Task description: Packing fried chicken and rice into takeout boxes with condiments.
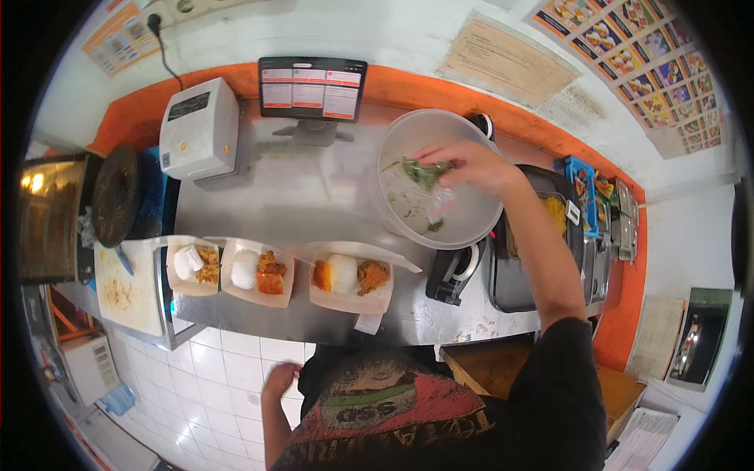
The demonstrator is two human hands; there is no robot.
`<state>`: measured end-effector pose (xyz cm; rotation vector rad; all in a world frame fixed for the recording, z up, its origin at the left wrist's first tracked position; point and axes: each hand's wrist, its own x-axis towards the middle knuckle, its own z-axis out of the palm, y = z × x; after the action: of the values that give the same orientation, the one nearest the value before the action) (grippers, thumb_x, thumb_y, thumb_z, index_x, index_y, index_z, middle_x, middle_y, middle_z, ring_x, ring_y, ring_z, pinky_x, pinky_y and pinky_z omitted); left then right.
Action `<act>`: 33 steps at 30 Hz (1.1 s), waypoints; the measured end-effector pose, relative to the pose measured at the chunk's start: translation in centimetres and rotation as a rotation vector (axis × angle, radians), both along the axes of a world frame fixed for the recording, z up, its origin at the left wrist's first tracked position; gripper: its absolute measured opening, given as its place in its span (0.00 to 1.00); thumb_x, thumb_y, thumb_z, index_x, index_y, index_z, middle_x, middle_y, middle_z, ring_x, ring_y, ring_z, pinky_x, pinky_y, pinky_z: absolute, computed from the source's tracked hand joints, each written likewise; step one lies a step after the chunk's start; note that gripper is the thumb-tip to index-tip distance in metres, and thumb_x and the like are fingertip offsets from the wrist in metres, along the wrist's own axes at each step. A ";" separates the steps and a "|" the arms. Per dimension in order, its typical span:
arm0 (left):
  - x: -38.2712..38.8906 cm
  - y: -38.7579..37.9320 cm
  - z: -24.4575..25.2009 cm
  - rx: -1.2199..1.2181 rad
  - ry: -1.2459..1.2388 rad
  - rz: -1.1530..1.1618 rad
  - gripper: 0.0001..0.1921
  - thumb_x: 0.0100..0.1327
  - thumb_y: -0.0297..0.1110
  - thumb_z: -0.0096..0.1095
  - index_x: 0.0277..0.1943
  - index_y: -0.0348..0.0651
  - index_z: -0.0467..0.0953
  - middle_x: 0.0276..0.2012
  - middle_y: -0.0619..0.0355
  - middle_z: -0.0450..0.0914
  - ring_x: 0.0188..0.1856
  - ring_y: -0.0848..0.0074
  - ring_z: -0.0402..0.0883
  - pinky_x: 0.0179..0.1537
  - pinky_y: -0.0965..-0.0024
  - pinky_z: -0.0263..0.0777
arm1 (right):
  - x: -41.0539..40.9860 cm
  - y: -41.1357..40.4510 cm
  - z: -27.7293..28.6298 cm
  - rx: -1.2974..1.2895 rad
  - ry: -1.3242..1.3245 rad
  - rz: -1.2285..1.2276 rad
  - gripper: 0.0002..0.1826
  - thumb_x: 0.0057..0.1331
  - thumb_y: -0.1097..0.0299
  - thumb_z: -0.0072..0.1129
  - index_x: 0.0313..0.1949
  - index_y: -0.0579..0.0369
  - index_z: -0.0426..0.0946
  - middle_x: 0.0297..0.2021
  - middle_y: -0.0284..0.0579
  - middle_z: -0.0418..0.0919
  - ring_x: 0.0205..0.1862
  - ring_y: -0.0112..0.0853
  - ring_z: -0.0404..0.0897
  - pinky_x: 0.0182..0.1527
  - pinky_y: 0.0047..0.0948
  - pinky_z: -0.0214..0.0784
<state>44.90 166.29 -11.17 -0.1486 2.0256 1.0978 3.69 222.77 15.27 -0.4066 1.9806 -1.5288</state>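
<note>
My right hand [471, 166] reaches into a round translucent plastic tub [392, 218] and grips a small clear plastic packet of green leaves [427, 174]. Another clear packet [440, 205] and some green scraps lie lower in the tub. At my left side, beyond the counter's front edge, hangs my left hand [283, 378]; its fingers are blurred and partly hidden, and no object shows in it. Three opened paper food boxes stand in front of me: one with rice and fried pieces [194, 288], a middle one [257, 297], and a right one [351, 303] with rice, fried chicken and orange-red sauce.
On the steel counter [283, 200] are a label printer [197, 132], a tablet on a stand [312, 88] and tape dispensers [450, 279]. Right of the tub sits a black container [512, 288] with yellow food. A cutting board [129, 300] and stone mortar [118, 194] stand left.
</note>
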 end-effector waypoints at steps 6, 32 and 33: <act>-18.6 16.5 21.1 0.933 -0.064 0.228 0.30 0.71 0.38 0.66 0.71 0.36 0.64 0.55 0.54 0.79 0.56 0.71 0.79 0.57 0.66 0.74 | 12.5 -6.4 3.7 -0.217 0.096 0.051 0.23 0.57 0.88 0.60 0.53 0.61 0.84 0.64 0.44 0.77 0.63 0.35 0.77 0.61 0.34 0.71; -23.2 5.8 13.0 0.016 0.592 0.536 0.15 0.64 0.27 0.71 0.52 0.29 0.82 0.43 0.53 0.88 0.40 0.78 0.82 0.43 0.74 0.75 | 5.9 -2.4 -2.6 0.380 0.056 -0.387 0.18 0.67 0.67 0.62 0.54 0.64 0.81 0.47 0.45 0.85 0.42 0.28 0.82 0.44 0.30 0.77; -22.9 5.3 12.1 0.027 0.651 0.495 0.17 0.64 0.26 0.70 0.55 0.31 0.81 0.44 0.52 0.88 0.40 0.77 0.82 0.43 0.74 0.75 | 4.5 -1.9 -4.3 0.468 0.083 -0.306 0.19 0.66 0.67 0.62 0.53 0.65 0.81 0.46 0.46 0.85 0.40 0.29 0.82 0.41 0.31 0.78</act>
<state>22.01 171.58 0.94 -0.3249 2.6295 1.6376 8.22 220.86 11.01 0.0308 2.4654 -1.1701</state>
